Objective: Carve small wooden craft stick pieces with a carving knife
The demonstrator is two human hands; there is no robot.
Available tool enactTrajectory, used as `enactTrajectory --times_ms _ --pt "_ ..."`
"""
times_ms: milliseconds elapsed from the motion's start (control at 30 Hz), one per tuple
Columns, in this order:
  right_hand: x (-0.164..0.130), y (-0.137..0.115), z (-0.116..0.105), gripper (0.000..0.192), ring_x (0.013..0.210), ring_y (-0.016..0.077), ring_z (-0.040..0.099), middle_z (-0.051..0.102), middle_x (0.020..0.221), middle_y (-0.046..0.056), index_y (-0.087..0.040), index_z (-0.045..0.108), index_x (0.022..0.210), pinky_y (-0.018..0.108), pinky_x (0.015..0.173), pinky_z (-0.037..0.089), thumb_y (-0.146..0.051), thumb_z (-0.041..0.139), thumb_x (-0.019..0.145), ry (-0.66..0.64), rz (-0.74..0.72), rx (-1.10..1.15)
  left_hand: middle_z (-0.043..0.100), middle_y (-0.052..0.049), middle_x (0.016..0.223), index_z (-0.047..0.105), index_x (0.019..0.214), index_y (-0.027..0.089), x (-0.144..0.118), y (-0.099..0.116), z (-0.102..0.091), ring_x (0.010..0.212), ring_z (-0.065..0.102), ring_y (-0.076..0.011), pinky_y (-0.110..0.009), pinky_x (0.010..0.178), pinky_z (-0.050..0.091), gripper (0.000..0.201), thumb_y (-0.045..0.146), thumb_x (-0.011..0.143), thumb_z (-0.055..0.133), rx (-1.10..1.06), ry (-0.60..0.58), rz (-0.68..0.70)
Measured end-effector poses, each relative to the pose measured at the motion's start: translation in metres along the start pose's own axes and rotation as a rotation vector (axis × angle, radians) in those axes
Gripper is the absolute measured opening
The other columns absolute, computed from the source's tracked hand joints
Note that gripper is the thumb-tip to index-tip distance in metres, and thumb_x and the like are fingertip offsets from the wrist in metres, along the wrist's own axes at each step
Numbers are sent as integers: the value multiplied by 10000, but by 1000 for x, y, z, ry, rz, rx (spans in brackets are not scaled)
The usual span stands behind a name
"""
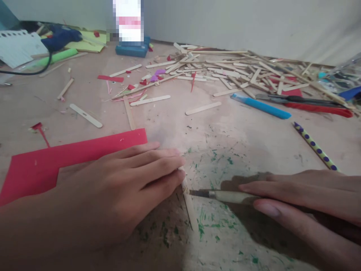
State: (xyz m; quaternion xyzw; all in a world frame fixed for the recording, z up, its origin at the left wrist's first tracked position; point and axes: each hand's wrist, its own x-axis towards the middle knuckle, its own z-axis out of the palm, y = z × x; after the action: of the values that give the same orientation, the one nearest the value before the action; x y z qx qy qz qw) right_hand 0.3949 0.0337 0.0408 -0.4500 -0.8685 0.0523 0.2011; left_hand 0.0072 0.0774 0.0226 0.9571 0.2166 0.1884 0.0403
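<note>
Item: one wooden craft stick [190,210], flat on the paint-flecked tabletop [239,143], its upper end under my fingers.

Left hand [113,188]: lay flat, fingers extended, pressing the stick down; gripped nothing.

Right hand [304,203]: closed around a craft knife [222,195], blade tip touching the stick just beside my left fingertips [180,175].

Nearby: red paper sheet [70,158] partly under my left hand; heap of loose sticks [239,71] well apart; blue pen [261,106]; dotted pencil [314,146].

Hazard, as I judged it: the blade pointed toward my holding fingers, so a slip could have nicked them; the thin stick might have split or skidded under uneven pressure.
</note>
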Motion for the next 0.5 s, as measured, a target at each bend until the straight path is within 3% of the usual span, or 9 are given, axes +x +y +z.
enactTrajectory --times_ms 133,267,367,500 --pt "2 -6 2 220 929 133 898 937 1151 -153 -460 842 1381 159 944 744 -447 696 1217 -46 -47 44 802 -79 1610 721 1527 127 5 1 -5 1485 784 -251 -448 1436 591 377 28 1218 527 -10 13 -3" --pt "5 -9 2 226 926 36 879 919 1215 -245 -505 820 1390 14 1001 625 -468 641 1257 -34 -27 41 825 -73 1595 723 1515 152 7 0 -4 1489 795 -224 -405 1447 583 377 79 1239 476 -5 11 -5" --pt "7 -8 4 251 890 47 874 914 1195 -265 -529 833 1397 33 1014 639 -444 654 1243 -26 -21 11 846 -74 1579 766 1467 153 7 1 -1 1475 817 -243 -399 1403 623 350 120 1255 489 3 43 -15" --pt "2 -7 8 279 843 140 870 929 1147 -181 -521 832 1449 173 934 733 -474 680 1220 14 -31 -34 832 -93 1616 761 1496 148 5 3 -2 1485 826 -280 -421 1345 671 378 120 1226 499 -3 27 -30"
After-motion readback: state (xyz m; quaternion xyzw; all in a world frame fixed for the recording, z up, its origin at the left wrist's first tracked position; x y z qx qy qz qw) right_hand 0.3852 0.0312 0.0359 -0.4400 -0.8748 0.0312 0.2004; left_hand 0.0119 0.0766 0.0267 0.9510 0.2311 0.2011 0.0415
